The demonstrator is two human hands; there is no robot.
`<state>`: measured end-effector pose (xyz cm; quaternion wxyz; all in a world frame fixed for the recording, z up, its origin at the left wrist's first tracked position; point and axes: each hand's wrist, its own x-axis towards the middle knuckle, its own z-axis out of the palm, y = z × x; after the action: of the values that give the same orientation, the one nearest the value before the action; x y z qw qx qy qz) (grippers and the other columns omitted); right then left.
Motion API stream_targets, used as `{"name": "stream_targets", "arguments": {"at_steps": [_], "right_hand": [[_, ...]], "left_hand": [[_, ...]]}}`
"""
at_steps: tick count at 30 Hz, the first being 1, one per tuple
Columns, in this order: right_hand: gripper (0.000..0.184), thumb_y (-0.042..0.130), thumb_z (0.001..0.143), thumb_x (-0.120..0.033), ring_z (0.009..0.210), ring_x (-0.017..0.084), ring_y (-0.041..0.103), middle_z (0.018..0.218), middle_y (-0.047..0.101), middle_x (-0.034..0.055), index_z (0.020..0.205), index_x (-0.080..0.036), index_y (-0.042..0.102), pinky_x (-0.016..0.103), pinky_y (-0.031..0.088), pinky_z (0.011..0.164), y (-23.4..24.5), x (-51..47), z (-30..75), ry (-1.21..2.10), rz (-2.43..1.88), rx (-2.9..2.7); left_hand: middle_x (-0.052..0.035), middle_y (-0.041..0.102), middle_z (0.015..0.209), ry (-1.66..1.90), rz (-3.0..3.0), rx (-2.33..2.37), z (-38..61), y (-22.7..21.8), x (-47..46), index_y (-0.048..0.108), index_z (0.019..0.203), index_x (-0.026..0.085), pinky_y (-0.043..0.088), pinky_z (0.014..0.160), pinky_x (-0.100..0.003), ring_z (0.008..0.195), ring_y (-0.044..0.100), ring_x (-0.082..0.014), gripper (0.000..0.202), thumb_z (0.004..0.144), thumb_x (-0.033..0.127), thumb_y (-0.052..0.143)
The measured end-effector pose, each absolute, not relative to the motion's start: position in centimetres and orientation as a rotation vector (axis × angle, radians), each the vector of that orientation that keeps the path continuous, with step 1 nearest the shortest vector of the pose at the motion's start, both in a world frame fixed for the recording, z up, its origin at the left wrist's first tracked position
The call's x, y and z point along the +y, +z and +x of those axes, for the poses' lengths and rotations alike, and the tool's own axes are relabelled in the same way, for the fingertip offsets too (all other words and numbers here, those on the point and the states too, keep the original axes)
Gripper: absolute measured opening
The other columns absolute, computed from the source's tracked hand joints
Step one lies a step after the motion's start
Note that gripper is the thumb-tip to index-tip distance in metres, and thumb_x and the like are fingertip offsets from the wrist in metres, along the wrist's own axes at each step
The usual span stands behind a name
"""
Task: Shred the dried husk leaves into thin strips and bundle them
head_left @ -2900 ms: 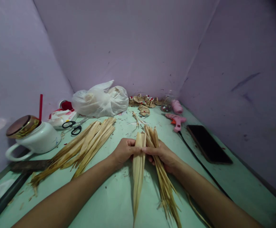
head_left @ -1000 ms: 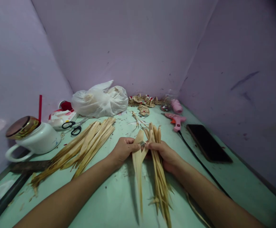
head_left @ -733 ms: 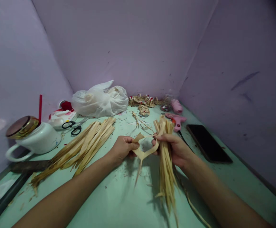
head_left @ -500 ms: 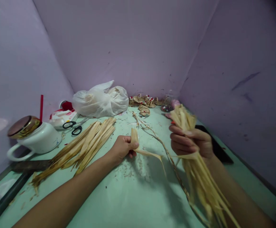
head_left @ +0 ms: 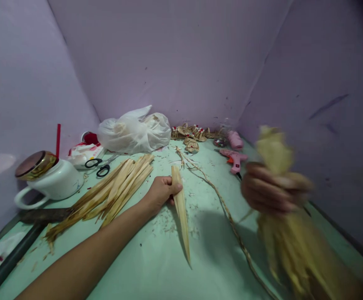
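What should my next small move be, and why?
Perhaps lower the bundle of dried strips to the table, freeing the right hand: that hand holds it raised, while the left hand pinches a single strip.

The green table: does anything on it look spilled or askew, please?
Yes, two things. Small pale scraps lie scattered on the table beside the left hand, like loose litter. At the left, a gold-rimmed lid looks tilted against the white mug, not level.
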<state>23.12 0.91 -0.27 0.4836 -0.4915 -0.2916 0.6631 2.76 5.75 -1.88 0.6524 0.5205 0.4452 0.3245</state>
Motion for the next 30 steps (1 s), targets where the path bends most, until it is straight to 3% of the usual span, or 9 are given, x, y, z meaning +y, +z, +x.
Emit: {"name": "stream_targets", "arguments": {"at_steps": [7,10,15,21,30], "right_hand": [[0.015,0.069,0.061,-0.019,0.038,0.003,0.039,0.050,0.049,-0.0053,0.070,-0.013,0.057,0.014,0.043,0.035,-1.1,0.3,19.5,1.656,-1.194,-0.631],[0.027,0.076,0.055,-0.022,0.039,0.004,0.043,0.048,0.050,-0.0057,0.074,-0.013,0.059,0.013,0.040,0.033,-1.6,-0.1,18.0,1.664,-1.180,-0.768],[0.025,0.076,0.049,-0.017,0.038,0.005,0.046,0.045,0.053,-0.0039,0.067,-0.011,0.059,0.015,0.043,0.036,-1.6,-0.4,17.0,1.622,-1.265,-0.736],[0.022,0.074,0.051,-0.018,0.042,0.008,0.052,0.049,0.058,-0.0007,0.068,-0.010,0.060,0.018,0.047,0.042,-1.4,-0.5,16.8,1.570,-1.208,-0.676],[0.026,0.073,0.051,-0.022,0.039,0.009,0.049,0.045,0.056,-0.0027,0.070,-0.012,0.058,0.020,0.046,0.036,-1.4,-0.5,16.8,1.482,-1.298,-0.745]], "left_hand": [[0.0014,0.054,0.048,0.731,1.216,0.937,3.0,-1.4,4.8,0.059,0.061,0.011,0.029,0.034,-0.018,0.037,0.041,-0.0059,0.032,0.053,0.038,0.073],[0.0016,0.055,0.048,0.702,1.281,0.893,3.2,-1.3,4.4,0.059,0.067,0.011,0.030,0.034,-0.018,0.037,0.043,-0.0065,0.033,0.055,0.039,0.073],[0.0025,0.055,0.048,0.722,1.262,0.902,3.4,-1.2,4.1,0.058,0.071,0.013,0.031,0.035,-0.018,0.037,0.043,-0.0066,0.033,0.059,0.041,0.069],[-0.0009,0.057,0.048,0.658,1.237,0.926,3.2,-1.1,4.3,0.058,0.061,0.011,0.031,0.037,-0.018,0.038,0.044,-0.0064,0.025,0.053,0.032,0.070],[0.0028,0.049,0.041,0.652,1.275,0.962,3.1,-1.3,4.3,0.053,0.053,0.014,0.031,0.034,-0.020,0.034,0.040,-0.0063,0.027,0.051,0.035,0.070]]}}
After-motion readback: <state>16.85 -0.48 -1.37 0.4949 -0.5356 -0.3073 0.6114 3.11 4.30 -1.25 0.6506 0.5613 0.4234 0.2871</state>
